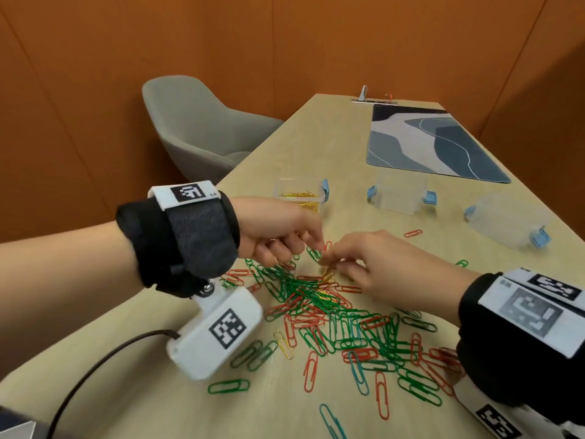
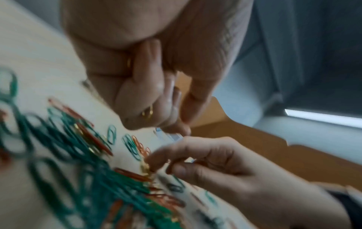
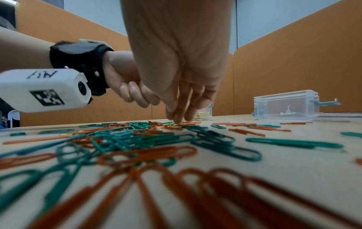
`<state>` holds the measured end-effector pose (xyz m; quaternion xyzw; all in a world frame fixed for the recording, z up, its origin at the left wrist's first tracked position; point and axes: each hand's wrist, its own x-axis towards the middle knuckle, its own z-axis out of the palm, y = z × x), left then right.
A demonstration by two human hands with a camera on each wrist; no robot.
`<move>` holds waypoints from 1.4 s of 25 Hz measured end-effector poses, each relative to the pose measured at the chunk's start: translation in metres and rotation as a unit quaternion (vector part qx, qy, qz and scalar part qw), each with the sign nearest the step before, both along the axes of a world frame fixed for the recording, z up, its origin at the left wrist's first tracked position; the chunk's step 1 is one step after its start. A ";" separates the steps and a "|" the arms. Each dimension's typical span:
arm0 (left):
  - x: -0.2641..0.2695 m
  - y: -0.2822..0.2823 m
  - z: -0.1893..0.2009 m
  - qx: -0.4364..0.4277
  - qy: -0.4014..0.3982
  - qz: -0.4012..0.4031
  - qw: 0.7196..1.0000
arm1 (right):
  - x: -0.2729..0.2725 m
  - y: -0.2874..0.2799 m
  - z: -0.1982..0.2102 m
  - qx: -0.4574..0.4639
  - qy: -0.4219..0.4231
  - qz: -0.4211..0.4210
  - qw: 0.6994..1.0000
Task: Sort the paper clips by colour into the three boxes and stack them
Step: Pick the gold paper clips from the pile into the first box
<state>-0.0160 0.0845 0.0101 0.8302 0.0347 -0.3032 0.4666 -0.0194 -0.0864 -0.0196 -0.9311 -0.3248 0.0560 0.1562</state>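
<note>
Left grip (image 1: 278,236) is curled around gold clips (image 2: 147,113); right grip (image 1: 354,258) pinches another gold one from the mixed pile (image 1: 323,305) mid-counter (image 1: 316,147). Tangled green or red clips could ride along into the gold box (image 1: 299,193) at 12 o'clock.

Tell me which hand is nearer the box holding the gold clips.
Left. The left hand hovers just in front of the box with gold clips; the right hand is farther back, over the pile.
</note>
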 end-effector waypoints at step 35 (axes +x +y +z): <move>-0.047 0.017 -0.007 0.302 -0.276 -0.202 0.890 | -0.001 -0.002 0.008 -0.019 0.042 -0.098 0.994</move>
